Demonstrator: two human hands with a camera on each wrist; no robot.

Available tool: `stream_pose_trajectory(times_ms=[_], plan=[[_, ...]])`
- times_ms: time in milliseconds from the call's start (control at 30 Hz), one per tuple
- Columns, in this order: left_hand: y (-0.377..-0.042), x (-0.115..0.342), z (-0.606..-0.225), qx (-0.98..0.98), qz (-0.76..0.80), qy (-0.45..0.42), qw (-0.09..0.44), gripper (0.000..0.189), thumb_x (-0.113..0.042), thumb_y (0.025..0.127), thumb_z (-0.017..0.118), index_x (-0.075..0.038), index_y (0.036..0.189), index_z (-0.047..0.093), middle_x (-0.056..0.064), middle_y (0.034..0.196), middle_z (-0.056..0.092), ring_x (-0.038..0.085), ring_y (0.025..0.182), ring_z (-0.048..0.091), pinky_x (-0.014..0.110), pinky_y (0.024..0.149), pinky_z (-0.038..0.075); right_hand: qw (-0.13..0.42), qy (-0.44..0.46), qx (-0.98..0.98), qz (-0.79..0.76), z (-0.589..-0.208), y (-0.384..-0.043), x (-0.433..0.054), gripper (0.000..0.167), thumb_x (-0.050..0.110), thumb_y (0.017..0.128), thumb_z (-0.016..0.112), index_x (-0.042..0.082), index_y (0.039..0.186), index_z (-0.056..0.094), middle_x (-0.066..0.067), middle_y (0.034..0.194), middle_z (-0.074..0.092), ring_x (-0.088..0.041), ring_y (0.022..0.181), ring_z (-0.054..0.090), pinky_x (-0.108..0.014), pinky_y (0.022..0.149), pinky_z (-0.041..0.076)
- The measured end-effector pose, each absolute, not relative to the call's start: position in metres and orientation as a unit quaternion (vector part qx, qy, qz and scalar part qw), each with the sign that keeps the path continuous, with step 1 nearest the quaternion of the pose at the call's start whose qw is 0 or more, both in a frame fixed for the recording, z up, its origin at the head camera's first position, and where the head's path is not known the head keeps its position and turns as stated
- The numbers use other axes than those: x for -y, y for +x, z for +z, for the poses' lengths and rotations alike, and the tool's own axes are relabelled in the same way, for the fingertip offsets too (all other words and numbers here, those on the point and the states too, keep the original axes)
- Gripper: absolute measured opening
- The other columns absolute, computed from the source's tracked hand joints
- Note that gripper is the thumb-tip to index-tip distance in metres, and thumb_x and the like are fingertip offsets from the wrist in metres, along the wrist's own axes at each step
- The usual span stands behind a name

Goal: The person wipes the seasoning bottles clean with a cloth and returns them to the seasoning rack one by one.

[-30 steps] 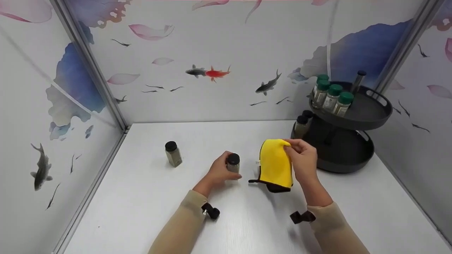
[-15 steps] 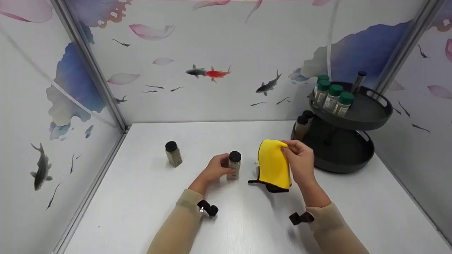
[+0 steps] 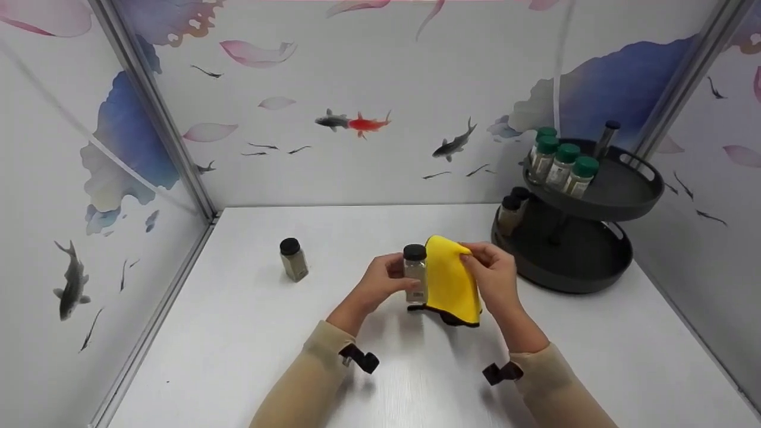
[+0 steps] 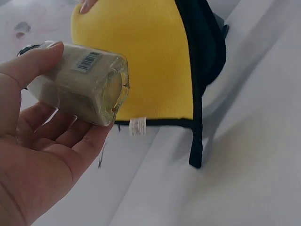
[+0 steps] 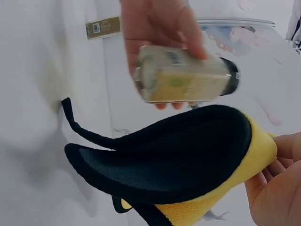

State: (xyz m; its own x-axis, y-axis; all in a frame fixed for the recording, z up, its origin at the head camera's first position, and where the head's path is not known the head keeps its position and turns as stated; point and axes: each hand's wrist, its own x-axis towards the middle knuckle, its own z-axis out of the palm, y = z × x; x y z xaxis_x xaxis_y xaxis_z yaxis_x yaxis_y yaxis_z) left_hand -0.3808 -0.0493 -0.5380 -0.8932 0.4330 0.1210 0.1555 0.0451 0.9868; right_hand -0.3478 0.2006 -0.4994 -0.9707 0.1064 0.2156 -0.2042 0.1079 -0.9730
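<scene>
My left hand (image 3: 377, 279) grips a glass spice jar (image 3: 418, 268) with a black lid, held upright above the white table. In the left wrist view the jar's base (image 4: 113, 89) faces the camera, with a barcode label on its side. My right hand (image 3: 498, 276) pinches the top edge of a yellow cloth (image 3: 449, 282) with black trim, so it hangs down. The right wrist view shows the cloth's dark inner side (image 5: 174, 160) bulging open, plus a black hanging loop (image 5: 69, 110). Jar and cloth overlap in the head view.
Another black-lidded spice jar (image 3: 293, 261) stands on the table to the left. At right is a dark two-tier round stand (image 3: 624, 189); green-capped jars (image 3: 559, 172) sit on its upper tray, dark-lidded jars (image 3: 509, 217) on the lower. Patterned panels (image 3: 380, 166) enclose the table.
My left hand has carried the jar right and up off the table, to the cloth's left edge. My right hand and the cloth have shifted slightly left.
</scene>
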Motion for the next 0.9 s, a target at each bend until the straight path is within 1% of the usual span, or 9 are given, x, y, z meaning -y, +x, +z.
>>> stream_pose_trajectory(times_ms=[167,300,433,533,633,733,900], plan=[[-0.366,0.039,-0.523,-0.703,0.665,0.225,0.117,0.049,-0.014,0.088,0.086,-0.012,0.135,0.071,0.008,0.126,0.076,0.022,0.111,0.076,0.039,0.102,0.061,0.101,0.044,0.743,0.66,-0.504,-0.347,-0.191,0.022,0.004,0.103,0.068,0.001,0.123,0.074,-0.014,0.123,0.076,-0.016,0.104,0.074,-0.021,0.092,0.061],[-0.359,0.034,-0.516,-0.702,0.659,0.24,0.124,0.049,-0.014,0.09,0.085,-0.011,0.137,0.069,0.008,0.129,0.076,0.023,0.114,0.076,0.039,0.102,0.061,0.082,0.065,0.72,0.686,-0.507,-0.344,-0.185,0.021,0.003,0.102,0.068,-0.003,0.122,0.073,-0.009,0.117,0.078,-0.017,0.104,0.074,-0.022,0.094,0.06],[-0.356,0.033,-0.513,-0.712,0.653,0.231,0.114,0.048,-0.015,0.091,0.084,-0.011,0.137,0.069,0.008,0.13,0.076,0.022,0.115,0.075,0.039,0.104,0.06,0.072,0.08,0.692,0.714,-0.506,-0.342,-0.182,0.02,-0.002,0.101,0.067,-0.006,0.121,0.072,-0.002,0.11,0.079,-0.017,0.101,0.074,-0.024,0.092,0.061],[-0.354,0.033,-0.509,-0.719,0.651,0.222,0.098,0.047,-0.016,0.091,0.084,-0.012,0.135,0.071,0.008,0.129,0.076,0.023,0.114,0.075,0.04,0.104,0.06,0.08,0.09,0.682,0.721,-0.502,-0.338,-0.182,0.02,-0.005,0.101,0.065,-0.008,0.12,0.071,0.001,0.108,0.08,-0.017,0.101,0.075,-0.025,0.091,0.062],[-0.352,0.033,-0.507,-0.734,0.642,0.206,0.081,0.047,-0.02,0.089,0.086,-0.014,0.133,0.072,0.005,0.125,0.077,0.021,0.112,0.075,0.039,0.103,0.06,0.098,0.105,0.685,0.714,-0.497,-0.333,-0.181,0.021,-0.007,0.1,0.066,-0.009,0.119,0.072,-0.001,0.111,0.08,-0.017,0.102,0.075,-0.025,0.092,0.062],[-0.35,0.031,-0.507,-0.754,0.629,0.177,0.063,0.044,-0.026,0.087,0.088,-0.017,0.128,0.074,0.001,0.119,0.077,0.017,0.109,0.075,0.037,0.101,0.061,0.118,0.114,0.703,0.692,-0.493,-0.328,-0.178,0.021,-0.007,0.099,0.067,-0.005,0.118,0.074,-0.007,0.114,0.08,-0.017,0.1,0.075,-0.024,0.093,0.062],[-0.349,0.031,-0.507,-0.779,0.608,0.153,0.035,0.04,-0.03,0.087,0.088,-0.015,0.121,0.075,0.0,0.114,0.077,0.017,0.104,0.075,0.038,0.095,0.064,0.139,0.121,0.736,0.652,-0.493,-0.325,-0.175,0.02,-0.006,0.098,0.069,-0.001,0.115,0.078,-0.017,0.115,0.078,-0.015,0.095,0.074,-0.022,0.091,0.061]])
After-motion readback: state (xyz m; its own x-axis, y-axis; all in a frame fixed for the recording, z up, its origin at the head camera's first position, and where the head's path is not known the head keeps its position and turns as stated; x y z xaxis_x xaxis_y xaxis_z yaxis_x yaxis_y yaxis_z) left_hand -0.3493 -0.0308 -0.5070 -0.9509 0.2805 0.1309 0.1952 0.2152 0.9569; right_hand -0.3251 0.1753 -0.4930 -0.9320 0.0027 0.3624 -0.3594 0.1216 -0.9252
